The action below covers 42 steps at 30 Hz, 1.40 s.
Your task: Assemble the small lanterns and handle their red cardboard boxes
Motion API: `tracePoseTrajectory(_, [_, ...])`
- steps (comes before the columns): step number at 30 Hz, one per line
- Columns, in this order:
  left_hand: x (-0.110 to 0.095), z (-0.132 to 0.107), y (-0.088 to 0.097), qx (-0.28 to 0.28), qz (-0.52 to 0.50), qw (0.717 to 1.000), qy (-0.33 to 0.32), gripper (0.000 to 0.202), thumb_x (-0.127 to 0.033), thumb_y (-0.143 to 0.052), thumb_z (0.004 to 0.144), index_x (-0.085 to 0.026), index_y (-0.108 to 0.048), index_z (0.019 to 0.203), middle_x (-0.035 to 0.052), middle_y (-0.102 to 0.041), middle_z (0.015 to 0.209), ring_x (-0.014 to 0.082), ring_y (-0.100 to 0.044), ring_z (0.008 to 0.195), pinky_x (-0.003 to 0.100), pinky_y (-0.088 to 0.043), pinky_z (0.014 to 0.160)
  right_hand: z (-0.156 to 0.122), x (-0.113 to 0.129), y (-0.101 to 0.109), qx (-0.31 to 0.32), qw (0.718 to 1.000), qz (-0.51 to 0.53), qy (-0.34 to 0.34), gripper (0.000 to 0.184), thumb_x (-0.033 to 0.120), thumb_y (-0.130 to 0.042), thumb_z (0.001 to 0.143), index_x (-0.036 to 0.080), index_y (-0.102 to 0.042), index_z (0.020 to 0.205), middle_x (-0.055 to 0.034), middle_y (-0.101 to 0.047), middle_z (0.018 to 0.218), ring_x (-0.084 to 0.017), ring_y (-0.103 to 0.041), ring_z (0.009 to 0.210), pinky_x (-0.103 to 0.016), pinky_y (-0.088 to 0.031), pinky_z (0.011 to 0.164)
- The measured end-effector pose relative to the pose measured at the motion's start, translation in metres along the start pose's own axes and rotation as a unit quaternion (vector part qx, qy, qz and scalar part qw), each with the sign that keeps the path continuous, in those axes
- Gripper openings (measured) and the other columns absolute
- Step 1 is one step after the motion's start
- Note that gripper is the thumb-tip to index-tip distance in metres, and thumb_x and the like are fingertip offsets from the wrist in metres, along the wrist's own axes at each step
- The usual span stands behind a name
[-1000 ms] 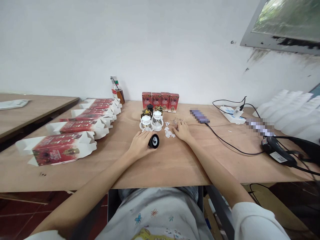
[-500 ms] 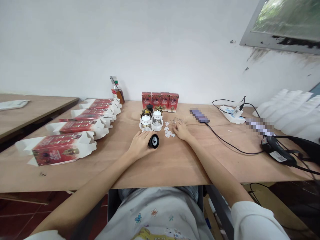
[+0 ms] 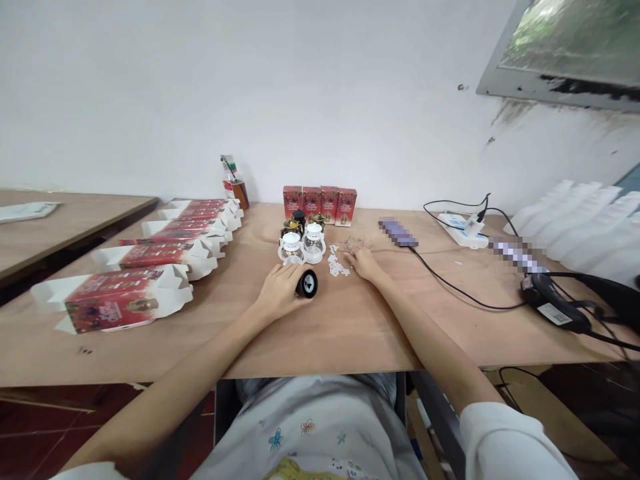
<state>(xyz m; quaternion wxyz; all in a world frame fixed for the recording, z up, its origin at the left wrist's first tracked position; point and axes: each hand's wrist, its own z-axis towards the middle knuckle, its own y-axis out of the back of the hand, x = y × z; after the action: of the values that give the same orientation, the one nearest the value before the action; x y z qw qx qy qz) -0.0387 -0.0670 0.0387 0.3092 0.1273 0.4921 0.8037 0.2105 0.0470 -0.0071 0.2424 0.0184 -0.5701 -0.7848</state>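
Note:
My left hand is wrapped round a small black lantern, tipped so its round, hollow underside faces me. Just beyond that hand stand two white mini lanterns with clear bodies. Behind them are a black lantern and gold-and-black ones, partly hidden. My right hand rests low on the table, its fingers drawn together. Whatever they pinch is too small to name. Tiny clear or wiry pieces lie just past its fingertips, and small white cut pieces lie to its left.
Several small red printed boxes stand by the wall. Unfolded red-and-white cartons line the left side, near a bottle. To the right are a phone, cables, a power strip, a black device and white foam sleeves.
My right hand's fingers have drawn in slightly towards me, away from the tiny clear pieces. The left hand keeps its hold on the black lantern, nearly still.

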Motion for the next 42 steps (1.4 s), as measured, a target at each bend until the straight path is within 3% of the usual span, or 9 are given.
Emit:
tracePoseTrajectory(8, [0.001,-0.001,-0.002,-0.008,-0.004,1.000,-0.003,0.038,-0.028,-0.062,0.070,-0.019,-0.049,0.105,0.0067,-0.065,0.102,0.0241,-0.059,0.094,0.032,-0.038,0.075,-0.004,0.002,0.005,-0.038,0.998,0.030,-0.032,0.044,0.034,-0.019,0.097,0.016,-0.059,0.097,-0.0105,-0.065,0.090,-0.021,-0.058,0.088,-0.032,-0.041,0.080])
tracePoseTrajectory(12, [0.001,-0.001,-0.001,-0.005,-0.001,1.000,-0.002,0.036,-0.029,-0.061,0.072,-0.019,-0.050,0.105,0.0073,-0.064,0.103,0.0241,-0.059,0.094,0.032,-0.038,0.074,-0.017,0.008,0.017,-0.070,0.992,-0.053,-0.093,0.050,0.051,-0.028,0.092,0.012,-0.055,0.108,-0.0169,-0.059,0.108,-0.028,-0.051,0.105,-0.041,-0.036,0.090])
tracePoseTrajectory(16, [0.001,-0.001,0.000,-0.003,0.000,1.000,-0.005,0.037,-0.029,-0.061,0.072,-0.018,-0.050,0.105,0.0075,-0.064,0.103,0.0245,-0.059,0.094,0.033,-0.038,0.074,-0.027,0.019,0.022,-0.011,0.979,-0.128,-0.161,0.080,0.071,-0.033,0.080,0.006,-0.039,0.126,-0.0253,-0.049,0.122,-0.036,-0.049,0.109,-0.044,-0.038,0.087])
tracePoseTrajectory(18, [0.001,-0.001,-0.001,-0.002,0.001,1.000,-0.006,0.037,-0.029,-0.061,0.072,-0.018,-0.050,0.105,0.0072,-0.065,0.103,0.0245,-0.059,0.094,0.033,-0.038,0.074,-0.028,0.023,0.020,0.027,0.976,-0.128,-0.177,0.084,0.074,-0.031,0.077,0.007,-0.037,0.128,-0.0258,-0.048,0.123,-0.037,-0.050,0.108,-0.044,-0.040,0.084])
tracePoseTrajectory(23, [0.001,-0.001,-0.001,0.002,0.004,1.000,-0.008,0.037,-0.029,-0.061,0.072,-0.019,-0.050,0.106,0.0072,-0.065,0.102,0.0247,-0.059,0.094,0.033,-0.037,0.074,-0.023,0.024,0.016,0.059,0.973,-0.130,-0.180,0.071,0.064,-0.029,0.085,0.007,-0.036,0.128,-0.0266,-0.045,0.125,-0.036,-0.052,0.108,-0.043,-0.043,0.081])
tracePoseTrajectory(32, [0.000,-0.001,0.000,-0.010,0.008,1.000,-0.015,0.035,-0.029,-0.060,0.073,-0.018,-0.050,0.104,0.0076,-0.065,0.100,0.0241,-0.059,0.092,0.032,-0.036,0.071,-0.023,0.025,0.017,0.030,0.977,-0.133,-0.166,0.054,0.051,-0.033,0.089,0.006,-0.040,0.120,-0.0241,-0.043,0.125,-0.034,-0.053,0.106,-0.041,-0.044,0.081])
tracePoseTrajectory(42, [-0.001,-0.001,0.000,0.002,0.001,1.000,-0.007,0.036,-0.029,-0.060,0.072,-0.019,-0.049,0.105,0.0074,-0.065,0.101,0.0245,-0.059,0.093,0.033,-0.038,0.074,-0.019,0.023,0.017,0.043,0.983,-0.117,-0.137,0.039,0.041,-0.032,0.092,0.010,-0.043,0.112,-0.0203,-0.053,0.117,-0.030,-0.051,0.109,-0.037,-0.044,0.081])
